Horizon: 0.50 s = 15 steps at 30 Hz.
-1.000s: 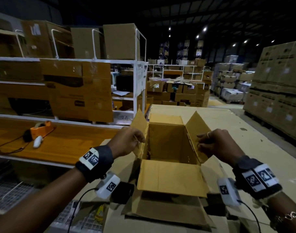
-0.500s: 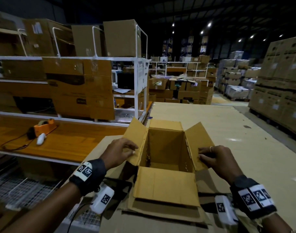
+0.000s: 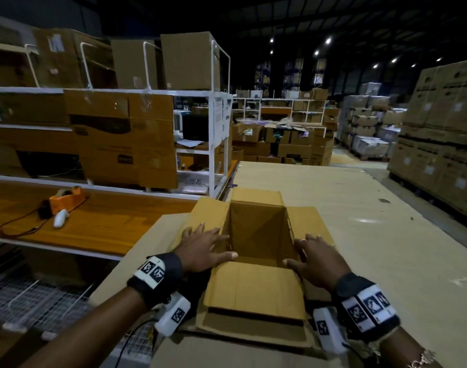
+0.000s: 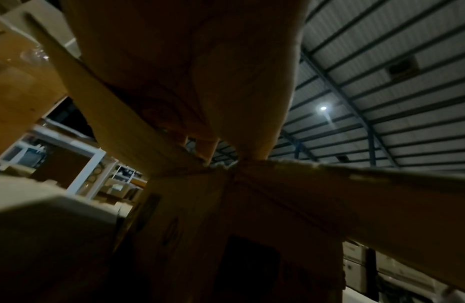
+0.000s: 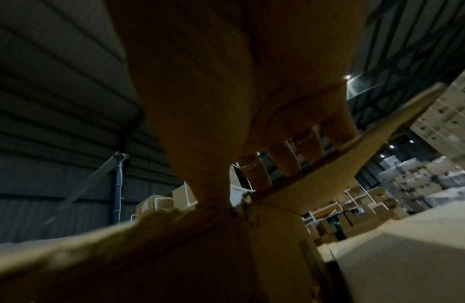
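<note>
Cardboard is nearly everywhere in this dim warehouse. A brown box stands upright, top open, on the sheet-covered counter, toward its left side and close to the person. All four flaps are spread outward.

The left hand lies palm down on the left flap. Its fingers are straight and spread, and the thumb stretches toward the box's near left corner. Its grip is flat open, closing round nothing and only pressing the flap.

The right hand does the same on the right flap (a ring shows on one finger). The thumb points in along the near rim, and the grip is likewise wide open and only pressing. In the right wrist view the straight fingers rest on the flap's edge.

The near flap lies out toward the person between the two wrists. The far flap tilts up behind the opening.

To the left, a wooden counter carries an orange tape dispenser with a small white object just beside it. Behind it stands a white rack loaded with cartons. Tall carton stacks line the far right.
</note>
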Tool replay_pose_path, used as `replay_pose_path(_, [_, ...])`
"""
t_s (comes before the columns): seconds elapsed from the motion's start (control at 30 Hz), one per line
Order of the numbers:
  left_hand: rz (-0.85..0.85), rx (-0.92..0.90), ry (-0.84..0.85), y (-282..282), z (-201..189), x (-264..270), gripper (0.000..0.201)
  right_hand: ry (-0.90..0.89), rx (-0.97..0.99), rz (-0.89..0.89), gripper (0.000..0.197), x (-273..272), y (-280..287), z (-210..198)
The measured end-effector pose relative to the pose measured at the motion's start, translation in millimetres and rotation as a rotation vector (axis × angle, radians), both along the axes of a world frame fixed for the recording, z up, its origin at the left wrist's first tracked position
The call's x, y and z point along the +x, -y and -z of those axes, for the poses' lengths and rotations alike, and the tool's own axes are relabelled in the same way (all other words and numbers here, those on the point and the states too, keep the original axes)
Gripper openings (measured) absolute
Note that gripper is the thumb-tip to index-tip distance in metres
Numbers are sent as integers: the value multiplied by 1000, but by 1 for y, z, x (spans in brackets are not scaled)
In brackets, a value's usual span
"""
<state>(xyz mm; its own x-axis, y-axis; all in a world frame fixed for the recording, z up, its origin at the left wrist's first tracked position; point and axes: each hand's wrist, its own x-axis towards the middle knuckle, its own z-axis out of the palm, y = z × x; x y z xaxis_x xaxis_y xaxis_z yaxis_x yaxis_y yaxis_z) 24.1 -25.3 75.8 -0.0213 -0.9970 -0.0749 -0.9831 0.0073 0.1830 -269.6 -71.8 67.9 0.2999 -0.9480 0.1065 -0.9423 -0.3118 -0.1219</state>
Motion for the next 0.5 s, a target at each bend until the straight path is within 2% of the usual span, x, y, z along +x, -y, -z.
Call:
replay_pose_path(0.07, [-15, -9, -84, -1, 11, 3, 91, 37, 43, -21, 40, -3, 3, 2])
replay_pose_path(0.2, [2, -118, -136, -7, 26, 6, 121, 160, 56, -17, 39, -3, 3, 11])
replay_pose_path(0.23, [3, -119, -156, -7, 27, 6, 119, 188, 66, -15, 42, -3, 2, 14])
replay_pose_path(0.33, [-5, -85, -203, -6, 21, 6, 94, 210, 126, -10, 55, -2, 3, 13])
replay_pose_path(0.37, [1, -72, -191, -6, 19, 7, 92, 206, 147, -21, 57, -3, 3, 11])
replay_pose_path(0.43, [23, -42, -145, -6, 16, 8, 98, 206, 164, -71, 61, -3, -2, 5])
replay_pose_path(0.5, [56, -15, -87, -8, 17, 9, 108, 206, 130, -113, 74, -2, -10, 2])
